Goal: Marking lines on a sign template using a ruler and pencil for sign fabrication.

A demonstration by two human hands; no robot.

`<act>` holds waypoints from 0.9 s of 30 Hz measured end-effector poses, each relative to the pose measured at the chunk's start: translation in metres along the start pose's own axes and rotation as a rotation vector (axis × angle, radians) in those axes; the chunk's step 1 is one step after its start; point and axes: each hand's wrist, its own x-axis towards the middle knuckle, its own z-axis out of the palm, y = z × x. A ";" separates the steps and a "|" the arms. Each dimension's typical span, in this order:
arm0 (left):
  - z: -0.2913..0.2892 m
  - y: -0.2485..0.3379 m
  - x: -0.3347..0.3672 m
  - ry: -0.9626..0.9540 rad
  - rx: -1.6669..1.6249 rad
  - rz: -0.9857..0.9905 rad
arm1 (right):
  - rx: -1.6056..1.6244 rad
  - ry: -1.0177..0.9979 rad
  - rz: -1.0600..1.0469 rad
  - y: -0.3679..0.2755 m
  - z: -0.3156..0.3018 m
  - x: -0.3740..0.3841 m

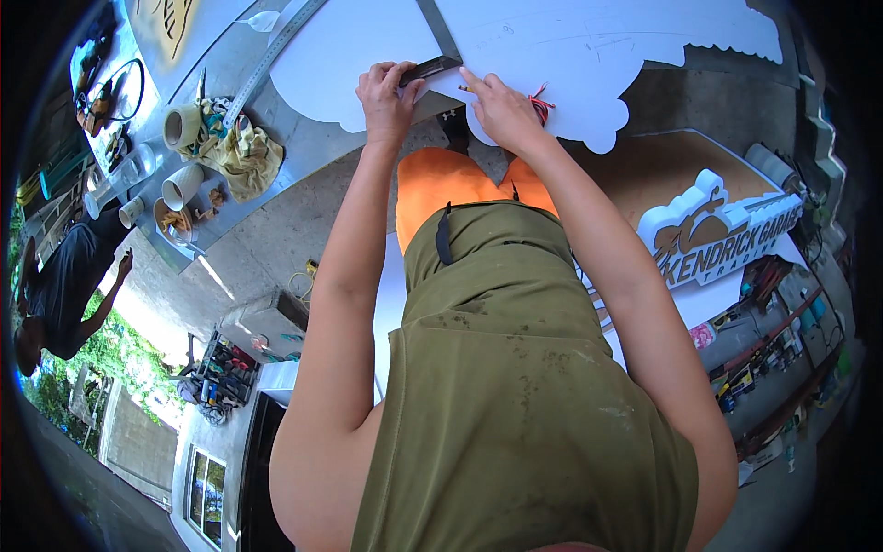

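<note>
A white sheet (552, 64) with a scalloped, cloud-like edge lies on the table in front of me, with faint pencil lines on it. My left hand (386, 99) grips the dark stock of a try square (430, 70), whose blade runs away from me across the sheet. Close by the square's corner is my right hand (504, 112), its index finger stretched toward the corner and a pencil (466, 89) held in the fingers. Just right of that hand, a small bundle of red wire (541, 105) rests on the sheet.
Left on the metal table are a long steel ruler (261, 75), a crumpled cloth (248, 164), a white cup (182, 187) and a clear bottle (136, 166). A white cut-out sign (708, 230) stands at the right. Another person (69, 276) is at the far left.
</note>
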 end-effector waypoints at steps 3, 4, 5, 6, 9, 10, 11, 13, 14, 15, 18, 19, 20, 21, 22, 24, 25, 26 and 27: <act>0.000 0.000 -0.001 0.004 -0.004 -0.005 | -0.007 -0.006 0.006 -0.001 -0.001 0.000; 0.000 0.000 -0.001 0.004 -0.003 -0.004 | -0.009 -0.010 0.007 -0.002 -0.002 0.000; 0.000 0.000 0.000 0.004 -0.003 -0.002 | -0.011 -0.014 0.008 -0.002 -0.002 0.000; 0.000 0.000 0.000 0.004 -0.003 -0.001 | -0.011 -0.014 0.009 -0.002 -0.002 0.000; 0.000 -0.001 0.000 -0.001 -0.002 -0.001 | -0.015 -0.006 0.003 -0.001 -0.001 0.000; 0.000 -0.001 -0.001 0.006 -0.004 0.007 | -0.016 -0.002 0.000 0.000 0.000 0.000; 0.000 -0.001 -0.001 0.013 -0.005 0.014 | -0.016 0.002 -0.003 0.000 0.000 0.000; -0.001 -0.003 0.000 0.006 -0.006 0.015 | -0.013 0.013 -0.012 0.001 0.002 0.000; -0.001 -0.003 0.000 -0.001 -0.007 0.016 | -0.010 0.022 -0.021 0.002 0.003 0.000; -0.001 -0.003 0.000 -0.003 -0.008 0.017 | -0.010 0.023 -0.019 0.003 0.004 0.000; -0.002 -0.003 0.001 -0.006 -0.015 0.022 | 0.002 0.049 -0.032 0.005 0.006 0.001; -0.002 -0.003 0.001 -0.007 -0.016 0.020 | 0.002 0.050 -0.033 0.005 0.007 0.001; -0.002 -0.004 0.001 -0.009 -0.016 0.018 | 0.003 0.051 -0.034 0.005 0.007 0.001; -0.002 -0.003 0.001 -0.010 -0.016 0.017 | 0.004 0.050 -0.034 0.005 0.007 0.001; -0.002 -0.003 0.001 -0.006 -0.017 0.020 | 0.004 0.046 -0.032 0.006 0.007 0.001; -0.003 -0.002 0.001 -0.001 -0.014 0.018 | 0.006 0.038 -0.035 0.003 0.004 0.001; -0.003 -0.002 0.002 0.009 0.002 0.030 | -0.003 0.025 -0.028 0.002 0.003 0.001; -0.003 -0.001 0.002 0.018 0.017 0.043 | -0.013 0.013 -0.019 0.001 0.001 0.000; -0.003 0.000 0.002 0.018 0.018 0.040 | -0.013 0.011 -0.021 0.000 0.000 0.000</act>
